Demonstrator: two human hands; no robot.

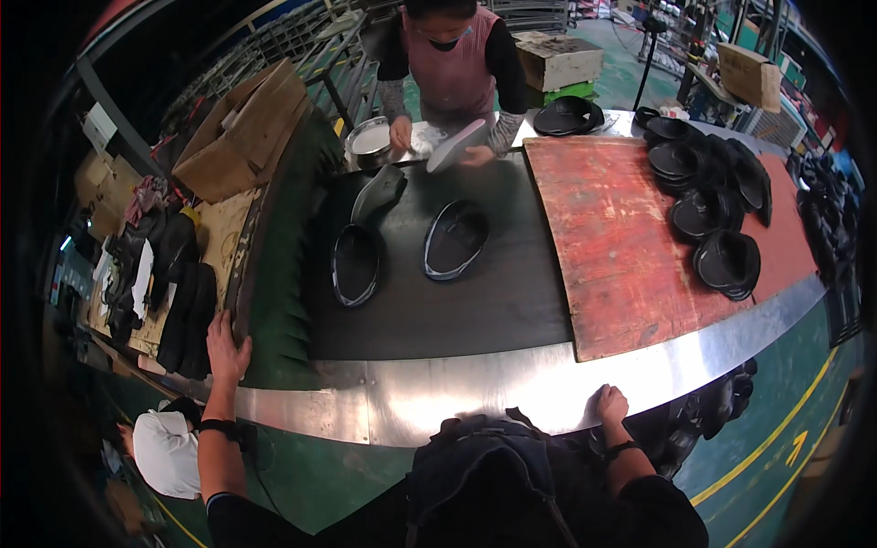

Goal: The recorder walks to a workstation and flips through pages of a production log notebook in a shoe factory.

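My left hand (227,349) lies at the left side of the conveyor with its fingers stretched out and apart, beside the green strip curtain (279,310); nothing is in it. My right hand (611,405) is curled into a fist at the near metal edge (484,384), and I see nothing in it. Two black shoe soles with pale rims, a left one (355,263) and a right one (456,239), lie on the black belt (429,320), apart from both hands. Farther back is another dark shoe piece (380,192).
Across the belt a co-worker (452,73) holds a pale sole (455,146) near a round tin (370,139). On the right, a worn red board (594,247) bears stacked black soles (726,263). To the left stand a cardboard box (242,137) and more dark soles (187,310).
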